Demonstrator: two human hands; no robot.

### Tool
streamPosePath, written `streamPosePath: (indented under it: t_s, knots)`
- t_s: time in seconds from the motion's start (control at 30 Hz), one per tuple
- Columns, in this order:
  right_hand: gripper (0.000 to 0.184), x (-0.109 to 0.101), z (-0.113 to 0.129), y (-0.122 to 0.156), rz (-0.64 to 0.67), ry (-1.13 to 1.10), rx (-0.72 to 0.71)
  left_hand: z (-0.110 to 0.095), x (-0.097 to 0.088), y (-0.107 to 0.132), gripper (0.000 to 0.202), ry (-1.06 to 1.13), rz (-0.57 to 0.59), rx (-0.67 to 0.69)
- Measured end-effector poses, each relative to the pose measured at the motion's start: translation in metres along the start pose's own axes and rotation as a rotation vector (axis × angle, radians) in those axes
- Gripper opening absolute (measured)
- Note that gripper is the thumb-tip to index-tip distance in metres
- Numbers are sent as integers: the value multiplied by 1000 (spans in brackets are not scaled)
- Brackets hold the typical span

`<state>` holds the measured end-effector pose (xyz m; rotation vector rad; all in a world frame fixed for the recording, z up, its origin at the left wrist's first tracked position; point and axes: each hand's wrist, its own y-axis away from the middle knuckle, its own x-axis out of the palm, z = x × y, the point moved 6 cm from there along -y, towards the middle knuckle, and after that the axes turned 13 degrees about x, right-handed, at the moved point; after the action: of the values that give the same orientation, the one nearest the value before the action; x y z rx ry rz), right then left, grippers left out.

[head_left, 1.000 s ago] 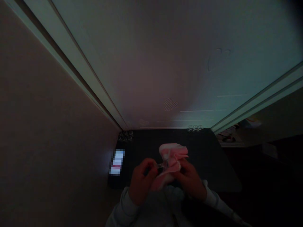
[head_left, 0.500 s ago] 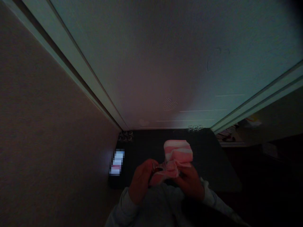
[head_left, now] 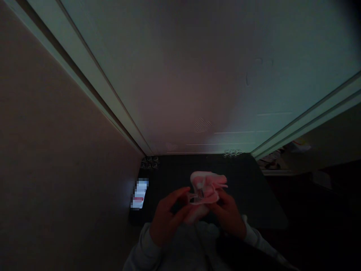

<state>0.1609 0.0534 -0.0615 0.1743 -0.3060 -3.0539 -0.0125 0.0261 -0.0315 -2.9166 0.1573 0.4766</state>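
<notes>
Close in front of my body, my left hand [head_left: 170, 214] pinches one end of a small clear glass [head_left: 193, 197] between thumb and fingers. A pink-and-white striped cloth [head_left: 210, 188] is bunched around the other end of the glass, so much of it is hidden. My right hand [head_left: 227, 214] is closed on the cloth from the right side, its fingertips partly covered by the folds. Both hands are above the dark table [head_left: 251, 199]. The dim light blurs the finer detail of the glass.
Several small clear glasses [head_left: 149, 162] stand at the table's back left corner, and several more glasses [head_left: 232, 153] at its back right. A lit phone [head_left: 139, 194] lies at the left edge. A pale panel [head_left: 175, 94] rises behind, with a wall [head_left: 70, 158] on the left.
The cloth has turned and bunched more tightly, its broad flap folding down. My left fingers have opened into a wider pinch, and more of the clear glass shows.
</notes>
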Motion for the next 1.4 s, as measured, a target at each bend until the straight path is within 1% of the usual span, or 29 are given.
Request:
streamPosePath:
  t_s: [0.17, 0.4, 0.63, 0.77, 0.9, 0.97, 1.03, 1.13, 1.23, 1.4]
  knots:
    - [12, 2, 3, 0, 32, 28, -69, -2, -2, -3, 31, 10, -11, 8]
    - [13, 1, 9, 2, -10, 139, -188, 3, -2, -3, 29, 136, -47, -47]
    - [14, 0, 18, 6, -50, 256, -320, 17, 8, 2, 28, 383, -89, -188]
    - [17, 1, 21, 8, -61, 309, -371, 21, 16, 2, 39, 591, -98, -293]
    - [22, 3, 23, 9, -60, 363, -423, 22, 18, 0, 45, 682, -106, -399]
    - [24, 4, 24, 9, -47, 392, -428, 24, 18, 0, 46, 710, -104, -434]
    - [26, 6, 24, 9, -5, 414, -415, 27, 20, 1, 46, 740, -97, -462]
    - [25, 9, 25, 8, 46, 432, -396, 29, 21, 1, 44, 749, -98, -476]
    - [22, 8, 24, 7, 31, 426, -381, 28, 21, 0, 42, 725, -93, -454]
    - [17, 5, 15, 5, -24, 391, -317, 25, 15, -2, 38, 603, -82, -385]
